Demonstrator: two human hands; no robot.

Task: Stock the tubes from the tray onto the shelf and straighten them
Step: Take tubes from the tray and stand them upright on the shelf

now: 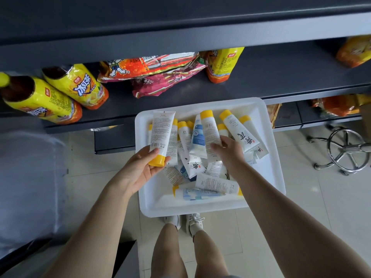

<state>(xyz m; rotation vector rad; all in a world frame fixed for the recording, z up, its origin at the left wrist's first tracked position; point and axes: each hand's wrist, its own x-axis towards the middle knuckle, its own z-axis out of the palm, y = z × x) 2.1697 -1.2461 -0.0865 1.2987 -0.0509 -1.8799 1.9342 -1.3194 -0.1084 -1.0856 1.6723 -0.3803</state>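
Note:
A white tray (pixel 269 161) sits below the dark shelf (pixel 271 81) and holds several white tubes with yellow caps in a loose pile. My left hand (pixel 140 169) grips one white tube (pixel 160 133) near its yellow cap, the tube pointing up over the tray's left rim. Over the middle of the pile my right hand (pixel 228 151) reaches down, its fingers curled on a tube (pixel 209 133) whose yellow cap points toward the shelf. A blue-and-white tube (pixel 197 137) lies just left of that hand.
On the shelf stand yellow iced-tea bottles (pixel 76 87) at the left, snack bags (pixel 152 73) in the middle and another bottle (pixel 222 63) to the right. A chrome stool base (pixel 345 151) stands on the tiled floor at the right. My feet are under the tray.

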